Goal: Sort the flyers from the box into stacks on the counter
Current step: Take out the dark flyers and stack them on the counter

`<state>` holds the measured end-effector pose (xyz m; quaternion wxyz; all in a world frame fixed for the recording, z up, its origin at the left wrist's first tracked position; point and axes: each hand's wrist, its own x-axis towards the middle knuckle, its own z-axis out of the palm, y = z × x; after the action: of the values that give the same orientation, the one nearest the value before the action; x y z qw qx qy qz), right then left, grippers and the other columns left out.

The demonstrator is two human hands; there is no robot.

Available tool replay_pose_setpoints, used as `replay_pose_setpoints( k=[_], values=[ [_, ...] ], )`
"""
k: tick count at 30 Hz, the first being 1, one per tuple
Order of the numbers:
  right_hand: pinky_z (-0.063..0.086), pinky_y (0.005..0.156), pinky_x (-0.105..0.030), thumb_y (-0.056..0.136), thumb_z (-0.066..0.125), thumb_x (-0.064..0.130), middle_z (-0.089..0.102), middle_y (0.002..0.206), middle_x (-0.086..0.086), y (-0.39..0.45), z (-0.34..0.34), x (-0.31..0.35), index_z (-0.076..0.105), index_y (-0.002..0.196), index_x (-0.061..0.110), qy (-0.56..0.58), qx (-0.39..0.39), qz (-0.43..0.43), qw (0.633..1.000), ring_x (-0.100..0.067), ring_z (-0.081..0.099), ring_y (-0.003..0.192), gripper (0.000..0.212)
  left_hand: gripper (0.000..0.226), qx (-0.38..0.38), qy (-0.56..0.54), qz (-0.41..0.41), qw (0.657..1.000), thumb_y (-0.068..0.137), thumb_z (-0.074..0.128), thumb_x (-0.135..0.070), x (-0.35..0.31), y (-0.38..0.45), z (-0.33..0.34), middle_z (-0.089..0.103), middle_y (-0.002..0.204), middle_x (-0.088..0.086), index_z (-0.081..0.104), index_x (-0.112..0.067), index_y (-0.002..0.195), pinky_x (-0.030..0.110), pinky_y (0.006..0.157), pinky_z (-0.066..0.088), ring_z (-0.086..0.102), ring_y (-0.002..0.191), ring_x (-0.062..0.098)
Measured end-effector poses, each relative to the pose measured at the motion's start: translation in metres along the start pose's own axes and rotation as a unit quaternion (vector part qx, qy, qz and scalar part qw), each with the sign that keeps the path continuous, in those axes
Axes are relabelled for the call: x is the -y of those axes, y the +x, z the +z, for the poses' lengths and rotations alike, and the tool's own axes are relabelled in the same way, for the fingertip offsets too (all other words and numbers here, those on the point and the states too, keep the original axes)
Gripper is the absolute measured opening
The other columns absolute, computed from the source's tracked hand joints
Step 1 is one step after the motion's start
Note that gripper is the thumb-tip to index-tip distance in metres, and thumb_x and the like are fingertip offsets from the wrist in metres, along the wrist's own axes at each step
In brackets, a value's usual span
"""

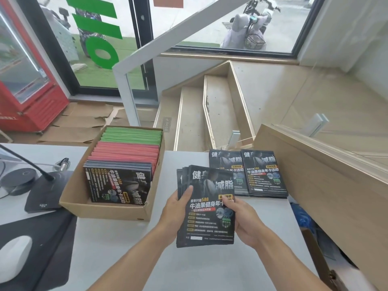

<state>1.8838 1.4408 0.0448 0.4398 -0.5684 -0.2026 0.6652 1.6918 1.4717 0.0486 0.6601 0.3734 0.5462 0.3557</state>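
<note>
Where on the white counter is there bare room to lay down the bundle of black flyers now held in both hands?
Bare white counter lies in front of the brown cardboard box, between the black mouse pad and the forearms; another strip runs between box and two black flyer stacks. Left, by the microphone base, is crowded.

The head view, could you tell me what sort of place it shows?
Probably a gym's front desk by a street entrance: a white counter with a microphone stand, black fitness flyers held in both hands, and glass doors with parked scooters outside.
</note>
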Motion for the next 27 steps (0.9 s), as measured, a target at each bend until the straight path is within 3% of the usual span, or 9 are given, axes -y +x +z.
replay_pose_setpoints(
  k=[5, 7, 9, 12, 16, 19, 23, 27],
  values=[
    [0.059, 0.077, -0.037, 0.098, 0.062, 0.006, 0.075, 0.112, -0.013, 0.002, 0.01, -0.004, 0.062, 0.117, 0.012, -0.013, -0.036, -0.123, 0.992, -0.03, 0.073, 0.1, 0.02, 0.018, 0.017, 0.065, 0.044, 0.997, 0.1, 0.062, -0.033, 0.001, 0.006, 0.006, 0.078, 0.101, -0.008, 0.065, -0.03, 0.117, 0.029, 0.076, 0.057, 0.075, 0.094, 0.016],
    [0.057, 0.078, -0.025, 0.097, 0.062, -0.001, 0.075, 0.112, -0.009, -0.001, 0.006, -0.003, 0.061, 0.117, 0.009, -0.051, -0.029, -0.178, 0.982, -0.02, 0.071, 0.101, 0.022, 0.02, 0.027, 0.048, 0.068, 0.996, 0.099, 0.065, -0.019, 0.001, 0.01, 0.004, 0.077, 0.11, -0.004, 0.069, -0.023, 0.118, 0.029, 0.086, 0.055, 0.071, 0.107, 0.019],
    [0.055, 0.081, -0.022, 0.097, 0.06, -0.004, 0.075, 0.113, -0.006, -0.004, 0.004, -0.003, 0.06, 0.118, 0.007, -0.082, -0.016, -0.206, 0.975, -0.015, 0.07, 0.102, 0.024, 0.025, 0.035, 0.042, 0.096, 0.994, 0.099, 0.065, -0.013, 0.006, 0.012, 0.003, 0.074, 0.12, -0.003, 0.069, -0.021, 0.122, 0.039, 0.104, 0.047, 0.066, 0.119, 0.019],
    [0.053, 0.084, -0.021, 0.097, 0.06, -0.003, 0.074, 0.116, -0.001, -0.007, 0.001, -0.007, 0.06, 0.122, 0.012, -0.101, -0.01, -0.212, 0.972, -0.013, 0.069, 0.107, 0.029, 0.026, 0.035, 0.034, 0.107, 0.993, 0.098, 0.066, -0.014, 0.016, 0.006, 0.007, 0.074, 0.122, -0.003, 0.069, -0.024, 0.122, 0.046, 0.11, 0.043, 0.065, 0.121, 0.018],
    [0.053, 0.088, -0.03, 0.087, 0.077, 0.017, 0.075, 0.115, -0.003, -0.013, -0.005, -0.012, 0.063, 0.122, 0.015, -0.114, -0.027, -0.22, 0.968, -0.022, 0.068, 0.111, 0.038, 0.021, 0.016, 0.048, 0.121, 0.991, 0.089, 0.078, -0.018, 0.022, 0.0, 0.011, 0.077, 0.105, -0.001, 0.071, -0.022, 0.108, 0.047, 0.102, 0.05, 0.069, 0.107, 0.021],
    [0.054, 0.092, -0.037, 0.072, 0.084, 0.036, 0.077, 0.11, -0.009, -0.019, -0.004, -0.009, 0.066, 0.119, 0.008, -0.108, -0.021, -0.227, 0.968, -0.026, 0.071, 0.107, 0.057, 0.023, 0.024, 0.043, 0.131, 0.99, 0.087, 0.079, -0.013, 0.017, -0.004, 0.017, 0.078, 0.103, -0.001, 0.069, -0.017, 0.108, 0.039, 0.093, 0.054, 0.071, 0.102, 0.019],
    [0.052, 0.096, -0.04, 0.081, 0.078, 0.049, 0.076, 0.111, -0.008, -0.023, 0.007, -0.006, 0.066, 0.12, 0.011, -0.045, -0.039, -0.205, 0.977, -0.024, 0.071, 0.107, 0.057, 0.023, 0.023, 0.044, 0.137, 0.989, 0.089, 0.077, -0.015, 0.014, -0.009, 0.029, 0.078, 0.104, -0.005, 0.071, -0.019, 0.111, 0.023, 0.084, 0.054, 0.073, 0.102, 0.015],
    [0.048, 0.106, -0.049, 0.074, 0.073, 0.067, 0.076, 0.113, -0.01, -0.025, 0.008, -0.003, 0.069, 0.117, 0.01, -0.002, -0.06, -0.195, 0.979, -0.029, 0.069, 0.112, 0.072, 0.024, 0.026, 0.046, 0.147, 0.988, 0.09, 0.076, -0.018, 0.014, -0.014, 0.028, 0.078, 0.107, -0.004, 0.071, -0.018, 0.113, 0.03, 0.091, 0.054, 0.072, 0.105, 0.015]
  ],
)
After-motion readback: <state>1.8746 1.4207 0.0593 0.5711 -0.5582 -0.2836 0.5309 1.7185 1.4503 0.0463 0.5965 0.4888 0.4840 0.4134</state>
